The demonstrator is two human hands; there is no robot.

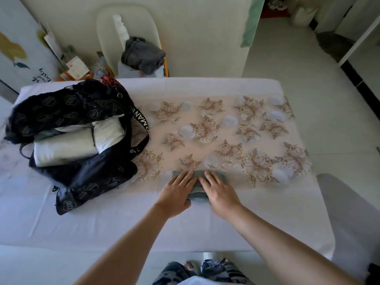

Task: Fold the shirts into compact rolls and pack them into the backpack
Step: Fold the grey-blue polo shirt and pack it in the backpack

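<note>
Pressing flat on a small folded grey-blue shirt (199, 195), both hands lie side by side at the near middle of the table (102, 227). I see the left hand (176, 192) and right hand (219, 190) with fingers straight, slightly spread, holding nothing, only pushing the cloth down. The open black backpack (86, 177) sits on the table's left part, well apart from the shirt, with white rolls (63, 149) inside.

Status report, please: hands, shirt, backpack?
Left hand, right hand flat, pressing folded grey shirt. Backpack open, white rolls inside. Nothing in the way.
</note>
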